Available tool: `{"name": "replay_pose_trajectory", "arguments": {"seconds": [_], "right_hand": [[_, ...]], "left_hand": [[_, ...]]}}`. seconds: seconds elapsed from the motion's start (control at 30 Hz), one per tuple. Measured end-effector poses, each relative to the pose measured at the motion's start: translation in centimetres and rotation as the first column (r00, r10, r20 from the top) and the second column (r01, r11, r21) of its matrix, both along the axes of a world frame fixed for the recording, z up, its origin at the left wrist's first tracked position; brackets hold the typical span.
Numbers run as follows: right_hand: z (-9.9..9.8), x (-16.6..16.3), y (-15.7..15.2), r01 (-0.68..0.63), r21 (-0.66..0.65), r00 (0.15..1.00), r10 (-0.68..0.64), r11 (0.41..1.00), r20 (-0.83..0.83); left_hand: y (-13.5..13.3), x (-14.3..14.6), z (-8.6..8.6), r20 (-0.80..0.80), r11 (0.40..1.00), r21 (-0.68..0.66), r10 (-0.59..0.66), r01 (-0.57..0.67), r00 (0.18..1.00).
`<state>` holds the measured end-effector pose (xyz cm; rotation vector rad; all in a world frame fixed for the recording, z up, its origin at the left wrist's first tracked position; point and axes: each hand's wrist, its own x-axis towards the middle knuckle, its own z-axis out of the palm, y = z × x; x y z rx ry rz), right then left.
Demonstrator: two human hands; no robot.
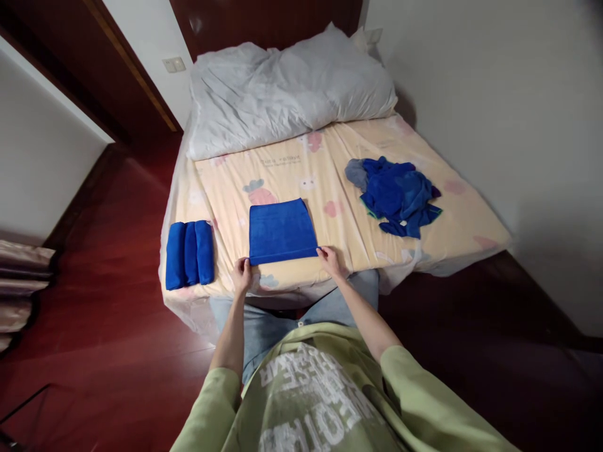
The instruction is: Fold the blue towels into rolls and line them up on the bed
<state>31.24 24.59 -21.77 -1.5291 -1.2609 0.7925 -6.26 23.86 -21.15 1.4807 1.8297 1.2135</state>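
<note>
A blue towel (281,227) lies spread on the bed in front of me, its near edge turned over in a narrow fold. My left hand (242,275) pinches the near left corner. At the near right corner, my right hand (328,260) grips the same fold between thumb and fingers. To the left, several rolled blue towels (190,254) lie side by side close to the bed's edge. A loose heap of crumpled cloths (396,191), mostly blue with some grey and dark purple, lies on the right.
The bed (226,188) has a pale yellow printed sheet under clear plastic. A large whitish covered bundle (292,88) lies across its head end. White walls (494,94) stand at the right; dark red floor (108,276) lies at the left.
</note>
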Motion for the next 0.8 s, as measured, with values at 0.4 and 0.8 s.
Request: {"name": "replay_pose_trajectory", "arguments": {"seconds": [0.4,0.8], "right_hand": [[-1.3,0.1,-0.1,0.049,0.035,0.995,-0.052,0.998,0.09],[-1.1,-0.3,-0.1,0.088,0.029,0.99,-0.091,0.996,0.109]], "left_hand": [[1.7,1.0,1.2,-0.166,0.999,-0.041,0.009,-0.016,0.986],[1.8,1.4,-0.8,-0.148,0.994,0.1,0.055,-0.041,0.987]]}}
